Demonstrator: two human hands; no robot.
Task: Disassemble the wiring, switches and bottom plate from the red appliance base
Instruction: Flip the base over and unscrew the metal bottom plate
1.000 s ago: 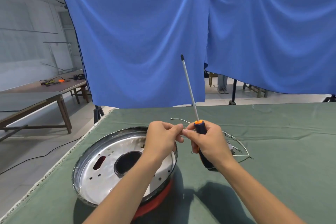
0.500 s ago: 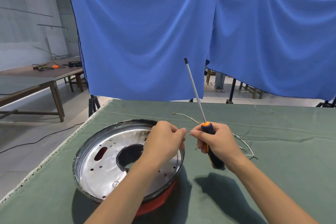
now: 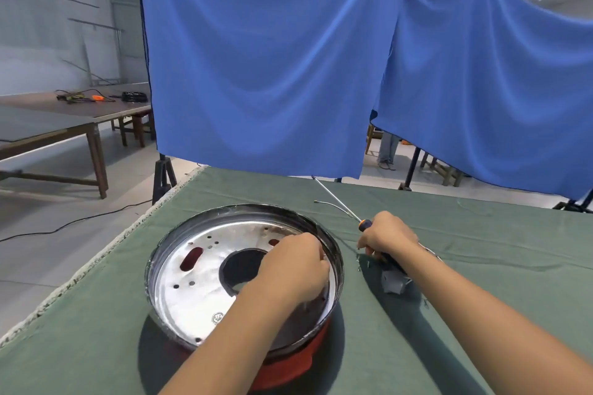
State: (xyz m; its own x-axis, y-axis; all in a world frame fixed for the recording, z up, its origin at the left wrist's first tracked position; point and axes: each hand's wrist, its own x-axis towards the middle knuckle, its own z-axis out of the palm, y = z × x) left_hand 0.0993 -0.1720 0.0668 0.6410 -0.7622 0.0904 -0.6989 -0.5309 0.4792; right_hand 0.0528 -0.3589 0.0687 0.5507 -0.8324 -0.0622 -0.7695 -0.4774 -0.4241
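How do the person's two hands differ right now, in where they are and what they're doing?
The left hand reaches down inside the silver plate of the red base, near its right rim; the right hand lies outside it, over the green cloth. The right hand's grip is round a screwdriver, whose shaft points away. Whether the left hand holds anything cannot be seen. Both have curled fingers.
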